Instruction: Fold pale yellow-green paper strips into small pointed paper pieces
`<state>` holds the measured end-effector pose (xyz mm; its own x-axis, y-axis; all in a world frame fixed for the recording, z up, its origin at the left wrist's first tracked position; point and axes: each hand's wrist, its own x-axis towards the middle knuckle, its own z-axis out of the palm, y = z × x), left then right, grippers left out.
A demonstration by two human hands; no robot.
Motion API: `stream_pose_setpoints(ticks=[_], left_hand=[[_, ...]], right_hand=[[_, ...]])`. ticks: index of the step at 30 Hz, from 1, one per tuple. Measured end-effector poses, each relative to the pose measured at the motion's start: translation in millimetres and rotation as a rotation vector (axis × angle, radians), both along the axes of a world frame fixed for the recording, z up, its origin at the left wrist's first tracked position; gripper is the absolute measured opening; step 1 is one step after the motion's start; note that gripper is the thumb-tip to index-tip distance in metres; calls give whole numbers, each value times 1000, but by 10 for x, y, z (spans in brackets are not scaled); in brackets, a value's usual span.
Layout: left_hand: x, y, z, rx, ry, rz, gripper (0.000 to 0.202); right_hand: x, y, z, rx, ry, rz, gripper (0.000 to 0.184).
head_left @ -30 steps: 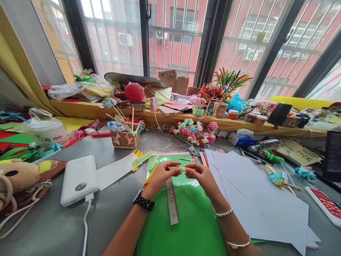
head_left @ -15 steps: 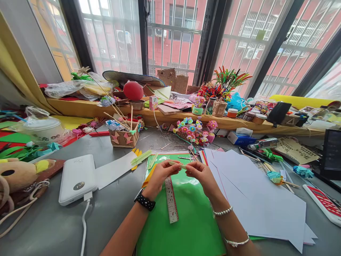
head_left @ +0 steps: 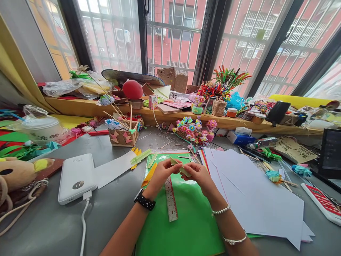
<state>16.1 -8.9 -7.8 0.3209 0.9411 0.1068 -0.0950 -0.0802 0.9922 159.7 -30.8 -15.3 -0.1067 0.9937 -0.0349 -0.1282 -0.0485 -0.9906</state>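
Note:
Both my hands meet over a green sheet (head_left: 186, 220) on the grey table (head_left: 48, 227). My left hand (head_left: 161, 174), with a black watch on the wrist, and my right hand (head_left: 199, 176), with bead bracelets, pinch a small pale green paper strip (head_left: 181, 168) between their fingertips. The strip is tilted, its left end higher. A ruler (head_left: 171, 200) lies on the green sheet just under my hands.
White paper sheets (head_left: 255, 195) spread to the right, a white power bank (head_left: 76, 177) with cable to the left. A small cardboard box with sticks (head_left: 124, 137), paper flowers (head_left: 192, 131), scissors (head_left: 186, 157) and a cluttered window sill (head_left: 170, 117) lie beyond. A plush toy (head_left: 16, 174) sits far left.
The paper strip has turned from lying level between my fingertips to a tilt, and my hands have drawn closer together. The view shifted slightly.

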Motion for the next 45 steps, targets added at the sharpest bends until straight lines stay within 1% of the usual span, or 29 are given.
stream_pose_setpoints(ticks=[2,5,8,12,14,18,21,27,33,45], left_hand=[[2,4,-5,3,15,16,20],[4,6,-11,7,17,18,20],[5,-3,-5,-10,2,19,22],[3,-18,15,-39,-8,54,24],[-5,-20,27,-47,11,57,25],[-24,-19,50,-32,68,19,23],[-23,-23,61,-29,65,6,20],[-5,-29,57,-38,83,14,21],[-7,-20,50,-28,117,19,23],[-7,0,11,3,129,26,22]], right_hand=[[-13,0,-6,49,-31,5,26],[-23,7,-34,103,-66,-41,24],[-30,9,-53,98,-65,-72,25],[-45,1,-38,72,-80,-50,25],[-42,4,-29,97,-131,-49,27],[-12,19,-35,173,-277,-45,28],[5,27,-57,179,-323,-32,27],[2,36,-87,151,-300,-48,27],[-13,30,-71,140,-289,-81,25],[-16,19,-74,159,-306,-71,27]])
